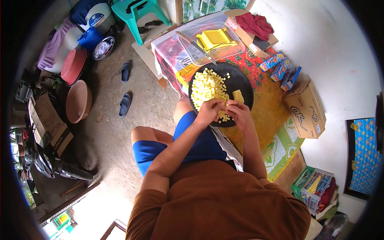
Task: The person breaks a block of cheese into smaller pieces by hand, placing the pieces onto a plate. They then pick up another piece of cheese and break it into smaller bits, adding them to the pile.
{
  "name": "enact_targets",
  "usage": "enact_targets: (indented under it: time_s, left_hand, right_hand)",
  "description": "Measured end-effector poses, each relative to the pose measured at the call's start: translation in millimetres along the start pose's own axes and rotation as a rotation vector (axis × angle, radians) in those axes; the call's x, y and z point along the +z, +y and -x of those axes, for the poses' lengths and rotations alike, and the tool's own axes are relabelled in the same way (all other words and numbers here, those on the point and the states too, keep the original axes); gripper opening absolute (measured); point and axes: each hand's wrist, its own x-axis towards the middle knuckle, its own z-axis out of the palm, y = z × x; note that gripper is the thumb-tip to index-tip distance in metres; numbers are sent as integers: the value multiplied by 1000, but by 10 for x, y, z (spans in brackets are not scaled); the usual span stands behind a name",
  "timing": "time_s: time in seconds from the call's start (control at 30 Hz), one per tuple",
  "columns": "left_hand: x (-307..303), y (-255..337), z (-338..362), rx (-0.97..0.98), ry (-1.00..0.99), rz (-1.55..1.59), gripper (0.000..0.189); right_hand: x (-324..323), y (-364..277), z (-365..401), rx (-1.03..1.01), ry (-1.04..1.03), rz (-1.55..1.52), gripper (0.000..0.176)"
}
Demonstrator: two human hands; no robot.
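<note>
My left hand [211, 112] and my right hand [239, 113] meet over the near part of a round black tray [245, 82]. Both are closed, fingertips pinched together; whatever small piece is between them is too hidden to name. A heap of small pale yellow cubes [206, 88] fills the tray's left side, and several loose cubes lie just below my fingers. Beyond my right hand rests a larger yellow block [238, 96]. A long knife [203, 52] lies across a clear plastic lid past the tray, beside a yellow slotted slicer [216, 39].
The tray sits on a bench covered in patterned cloth [264, 120]. Along the wall stand an open box with red cloth [256, 28], blue packets [280, 70], a cardboard box [306, 110] and a crate [314, 184]. Leftward are slippers [125, 105], basins [79, 102] and a green chair [138, 14].
</note>
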Motion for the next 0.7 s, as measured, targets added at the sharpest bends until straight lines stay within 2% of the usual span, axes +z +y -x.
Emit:
enact_targets:
  time_s: [0.13, 0.23, 0.33, 0.53, 0.7]
  left_hand:
    - [-16, -103, -17, 48, 93, -198, 23]
    - [-39, -93, -15, 23, 97, -226, 25]
    - [-21, 1, 3, -33, 89, -178, 26]
    - [38, 58, 35, 26, -4, -88, 22]
    - [26, 85, 39, 2, -50, 15, 21]
  right_hand:
    - [-62, 80, -45, -6, 118, 21, 20]
    - [-96, 94, -38, -15, 131, 47, 21]
    - [-90, 72, -7, -27, 99, 93, 24]
    - [20, -25, 48, -12, 15, 30, 25]
    - [46, -74, 72, -5, -24, -20, 23]
